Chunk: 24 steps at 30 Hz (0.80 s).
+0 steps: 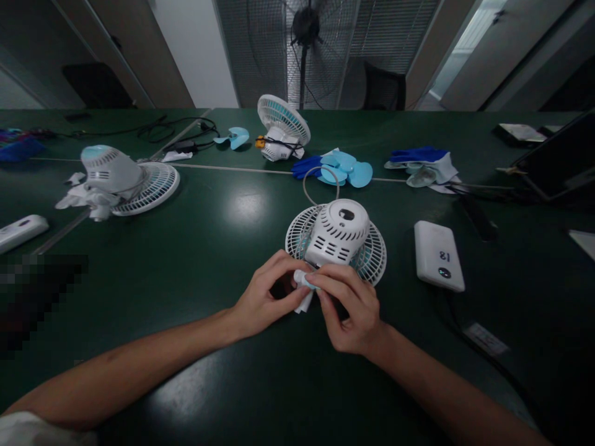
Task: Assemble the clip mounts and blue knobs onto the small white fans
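A white fan [337,232] lies grille-down on the dark green table, its slotted motor housing facing up. Just in front of the housing, my left hand [272,291] pinches a small white clip-like part [301,280] between thumb and fingers. From the right, my right hand [351,303] has its thumb and fingertips closed on the same part, where a bit of light blue shows. The part sits close to the fan's base, and the fingers hide where it meets the fan. A grey cable [320,168] loops up behind the housing.
Behind the fan lie light blue blades [346,168] and blue gloves [307,166]. Another fan [281,127] stands at the back, and one lies at the left [114,176]. To the right are a white power bank [438,255], more gloves [425,164] and black cables.
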{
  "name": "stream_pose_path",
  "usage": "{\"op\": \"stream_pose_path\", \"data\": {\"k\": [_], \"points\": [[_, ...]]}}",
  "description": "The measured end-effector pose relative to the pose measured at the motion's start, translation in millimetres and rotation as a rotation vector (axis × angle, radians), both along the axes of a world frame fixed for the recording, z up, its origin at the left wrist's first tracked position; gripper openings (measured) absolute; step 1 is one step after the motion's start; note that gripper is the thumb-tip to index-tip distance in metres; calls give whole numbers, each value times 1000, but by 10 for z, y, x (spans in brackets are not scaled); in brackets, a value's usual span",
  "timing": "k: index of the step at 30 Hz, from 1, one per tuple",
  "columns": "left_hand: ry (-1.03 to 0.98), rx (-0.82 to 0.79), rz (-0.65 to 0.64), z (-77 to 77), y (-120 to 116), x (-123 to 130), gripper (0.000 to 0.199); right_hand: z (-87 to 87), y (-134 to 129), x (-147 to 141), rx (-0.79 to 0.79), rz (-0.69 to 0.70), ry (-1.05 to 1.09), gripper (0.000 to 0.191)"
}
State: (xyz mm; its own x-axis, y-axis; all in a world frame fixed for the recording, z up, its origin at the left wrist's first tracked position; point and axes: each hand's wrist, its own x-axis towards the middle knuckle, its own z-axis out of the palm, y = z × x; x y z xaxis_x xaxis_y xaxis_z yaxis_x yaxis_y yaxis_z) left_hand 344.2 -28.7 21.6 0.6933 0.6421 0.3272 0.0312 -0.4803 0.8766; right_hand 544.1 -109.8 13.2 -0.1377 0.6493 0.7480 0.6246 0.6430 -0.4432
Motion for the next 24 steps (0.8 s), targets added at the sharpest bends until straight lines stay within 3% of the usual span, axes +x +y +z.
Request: {"op": "stream_pose_path", "data": {"k": [24], "points": [[-11,9,16,-67,24,-13,26,-42,24,-6,-17,20,-12,42]]}}
